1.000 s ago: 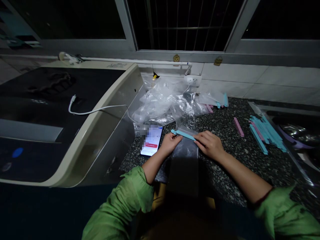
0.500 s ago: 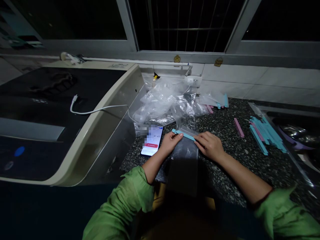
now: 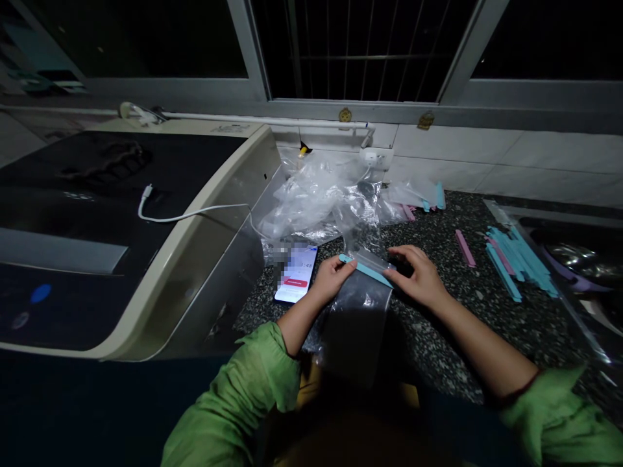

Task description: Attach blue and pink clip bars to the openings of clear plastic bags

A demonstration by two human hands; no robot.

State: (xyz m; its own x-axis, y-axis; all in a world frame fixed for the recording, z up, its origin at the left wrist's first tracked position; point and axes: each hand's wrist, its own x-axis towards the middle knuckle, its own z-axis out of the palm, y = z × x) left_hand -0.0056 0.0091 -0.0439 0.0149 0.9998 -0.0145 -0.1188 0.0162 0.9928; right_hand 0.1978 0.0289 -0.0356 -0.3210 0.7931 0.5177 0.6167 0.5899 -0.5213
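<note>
1. Light-blue plastic forms the strip (image 3: 368, 270) between the two hands; the fingers of the left hand (image 3: 329, 280) are clamped on it near its left end.
2. The right hand (image 3: 422, 279) has its thumb at the strip's right end, while its other fingers are spread apart from the thumb, at the far side.
3. The strip slants across the upper part of a clear bag (image 3: 359, 308), its right end nearer than its left. The bag's lower part hangs toward the near side, where it is dark.
4. Just left of the left hand, a lit phone (image 3: 298, 275) lies face up on the speckled counter (image 3: 438, 240), part of its screen pixelated.
5. Beyond the hands, a crumpled heap of clear plastic (image 3: 314, 198) spreads toward the wall. At its right lies a clear packet (image 3: 411, 192) with blue and pink strips.
6. To the right, one pink strip (image 3: 465, 248) lies apart from a pile of mostly blue strips (image 3: 523, 259), near the sink (image 3: 540, 227).
7. On the left stands a large dark-topped appliance (image 3: 195, 155), a white cable (image 3: 204, 211) running over its edge. A wall socket (image 3: 377, 158) sits behind the heap.
</note>
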